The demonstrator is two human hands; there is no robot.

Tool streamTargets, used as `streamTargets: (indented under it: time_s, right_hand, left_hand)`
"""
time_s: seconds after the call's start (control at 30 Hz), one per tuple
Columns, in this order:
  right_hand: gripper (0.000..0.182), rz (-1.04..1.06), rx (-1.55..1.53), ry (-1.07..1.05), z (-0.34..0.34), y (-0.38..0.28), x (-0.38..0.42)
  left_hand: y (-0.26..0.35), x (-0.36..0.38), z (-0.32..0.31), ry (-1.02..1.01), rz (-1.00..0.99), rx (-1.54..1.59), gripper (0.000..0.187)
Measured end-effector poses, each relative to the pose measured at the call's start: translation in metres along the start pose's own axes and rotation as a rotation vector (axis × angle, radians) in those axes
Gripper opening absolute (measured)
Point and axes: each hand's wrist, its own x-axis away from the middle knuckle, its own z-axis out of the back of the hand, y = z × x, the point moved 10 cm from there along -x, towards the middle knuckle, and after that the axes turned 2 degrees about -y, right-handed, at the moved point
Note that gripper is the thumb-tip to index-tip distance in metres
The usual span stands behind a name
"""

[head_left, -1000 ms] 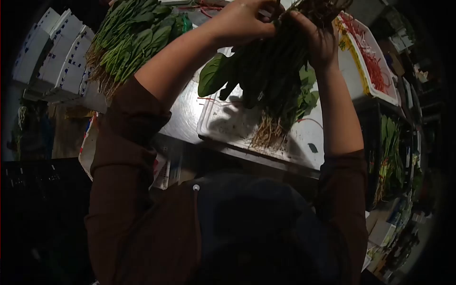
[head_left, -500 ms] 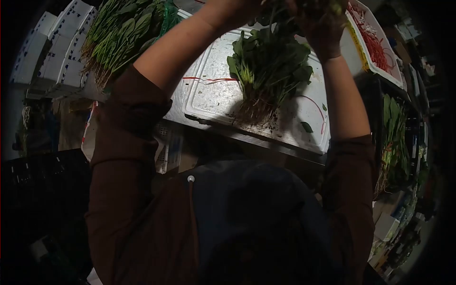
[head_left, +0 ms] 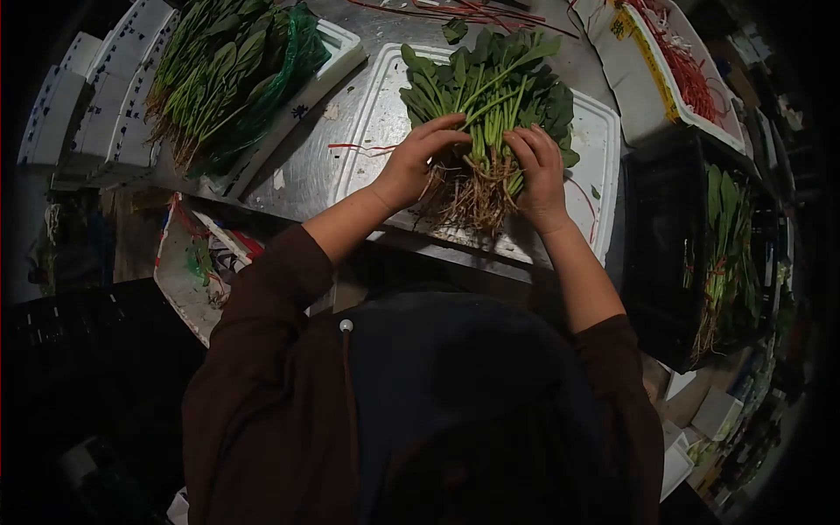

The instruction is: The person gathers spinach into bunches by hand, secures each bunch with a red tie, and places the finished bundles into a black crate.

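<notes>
A loose bunch of spinach [head_left: 499,114] lies on a white foam lid [head_left: 363,144], its leaves pointing away from me and its tangled brown roots toward me. My left hand [head_left: 422,164] is at the left side of the bunch, with curved fingers against the stems just above the roots. On the opposite side, my right hand [head_left: 538,171] cups the stems with bent fingers. Both hands press the bunch between them; some fingertips are hidden among stems and roots. A red tie strip [head_left: 359,149] lies left of the bunch.
More spinach [head_left: 227,70] fills a foam box [head_left: 306,96] with green plastic at left. At upper right, a white box [head_left: 621,79] holds red strips [head_left: 687,66]. A black crate [head_left: 661,254] with tied greens [head_left: 726,262] stands at right. Red strips [head_left: 472,12] lie at the back.
Both hands have come down toward me from the far side, onto the stems of the bunch. The greens they held higher up now lie with the bunch on the lid.
</notes>
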Motion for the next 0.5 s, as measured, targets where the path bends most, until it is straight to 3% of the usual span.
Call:
streamTargets:
  time_s: [0.13, 0.17, 0.2, 0.3, 0.4, 0.43, 0.5]
  right_hand:
    - [0.061, 0.015, -0.011, 0.033, 0.003, 0.002, 0.002]
    - [0.060, 0.021, -0.007, 0.020, 0.004, 0.001, 0.000]
    - [0.058, 0.027, -0.002, 0.007, 0.005, 0.000, -0.003]
    - [0.057, 0.034, 0.016, -0.082, 0.004, 0.000, -0.008]
    - [0.051, 0.063, 0.079, -0.095, 0.002, 0.000, -0.005]
    - [0.051, 0.063, 0.079, -0.095, 0.001, 0.000, -0.006]
    - [0.043, 0.113, 0.140, -0.110, -0.003, -0.007, -0.007]
  left_hand:
    - [-0.040, 0.016, 0.006, 0.216, 0.345, 0.537, 0.042]
    - [-0.060, 0.023, -0.005, 0.202, 0.542, 0.725, 0.043]
    - [-0.062, 0.022, -0.003, 0.202, 0.544, 0.724, 0.043]
    - [-0.082, 0.032, -0.021, 0.113, 0.835, 1.249, 0.040]
    - [-0.087, 0.032, -0.019, 0.028, 0.958, 1.402, 0.036]
    - [-0.091, 0.033, -0.019, 0.029, 1.040, 1.332, 0.051]
    - [-0.086, 0.025, -0.019, 0.035, 1.135, 1.168, 0.059]
